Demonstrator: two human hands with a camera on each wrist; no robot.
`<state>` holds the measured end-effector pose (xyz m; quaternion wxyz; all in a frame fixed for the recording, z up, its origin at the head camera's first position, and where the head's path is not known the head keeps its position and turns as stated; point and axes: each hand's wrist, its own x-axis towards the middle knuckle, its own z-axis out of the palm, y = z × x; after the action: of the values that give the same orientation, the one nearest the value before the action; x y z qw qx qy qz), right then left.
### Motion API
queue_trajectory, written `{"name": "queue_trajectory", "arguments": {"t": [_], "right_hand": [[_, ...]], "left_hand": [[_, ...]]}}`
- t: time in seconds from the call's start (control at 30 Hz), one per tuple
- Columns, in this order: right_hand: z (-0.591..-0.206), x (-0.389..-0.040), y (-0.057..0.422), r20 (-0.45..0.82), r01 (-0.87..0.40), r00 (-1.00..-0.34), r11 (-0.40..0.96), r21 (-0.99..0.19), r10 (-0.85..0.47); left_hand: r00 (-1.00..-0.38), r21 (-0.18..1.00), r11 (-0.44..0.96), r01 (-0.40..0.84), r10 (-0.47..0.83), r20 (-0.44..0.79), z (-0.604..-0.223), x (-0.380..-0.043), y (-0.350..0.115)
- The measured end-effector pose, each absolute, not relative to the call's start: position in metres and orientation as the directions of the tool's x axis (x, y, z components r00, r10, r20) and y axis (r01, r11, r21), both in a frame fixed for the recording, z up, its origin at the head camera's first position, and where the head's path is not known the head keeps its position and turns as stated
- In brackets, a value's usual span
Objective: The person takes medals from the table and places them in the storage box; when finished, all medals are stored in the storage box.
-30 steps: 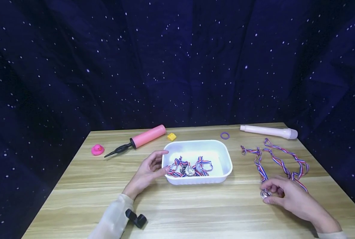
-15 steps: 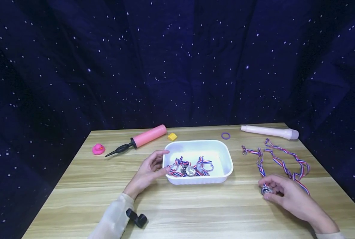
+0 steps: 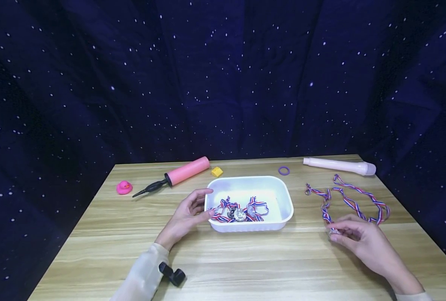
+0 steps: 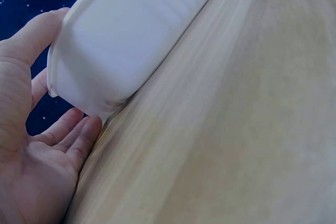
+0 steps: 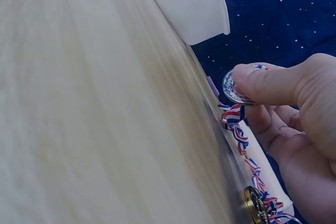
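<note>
My left hand point(image 3: 187, 215) holds the left end of a white plastic tub point(image 3: 251, 227), thumb at the rim and fingers along its end wall, as the left wrist view point(image 4: 110, 40) also shows. Several silver medals point(image 3: 239, 215) with red, white and blue ribbons lie in the tub. To the right of it, my right hand point(image 3: 366, 240) pinches a silver medal point(image 5: 229, 88) between thumb and fingers, raised off the table in the right wrist view. Its twisted ribbon point(image 3: 326, 209) trails back over the wood. A gold medal point(image 5: 255, 204) lies below that hand; the head view hides it.
Another striped ribbon point(image 3: 377, 205) loops at the right. Along the back are a pink toy microphone point(image 3: 335, 165), a purple ring point(image 3: 284, 170), a yellow block point(image 3: 217, 172) and a pink hand pump point(image 3: 188, 171). A pink rubber duck point(image 3: 124, 187) sits far left.
My right hand has lifted the silver medal slightly and tilted it, moving a little away from the table's front. Its ribbon has shifted along. The left hand and tub stay put.
</note>
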<state>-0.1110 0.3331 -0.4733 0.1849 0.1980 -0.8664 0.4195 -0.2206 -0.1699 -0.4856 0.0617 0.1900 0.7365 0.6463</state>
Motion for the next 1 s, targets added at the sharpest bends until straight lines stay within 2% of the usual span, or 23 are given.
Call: {"name": "queue_trajectory", "arguments": {"t": [0.4,0.7,1.0], "right_hand": [[-0.473,-0.112,0.329,0.467,-0.46,-0.872,0.572,-0.679,-0.148],[-0.462,-0.113,0.324,0.379,-0.324,-0.925,0.558,-0.764,-0.019],[-0.44,-0.119,0.32,0.396,-0.328,-0.918,0.521,-0.788,0.02]], "left_hand": [[-0.92,0.976,0.086,0.199,0.361,0.156,-0.484,-0.22,-0.17],[-0.918,0.976,0.08,0.201,0.362,0.159,-0.486,-0.221,-0.17],[-0.921,0.975,0.086,0.203,0.355,0.16,-0.487,-0.222,-0.17]]}}
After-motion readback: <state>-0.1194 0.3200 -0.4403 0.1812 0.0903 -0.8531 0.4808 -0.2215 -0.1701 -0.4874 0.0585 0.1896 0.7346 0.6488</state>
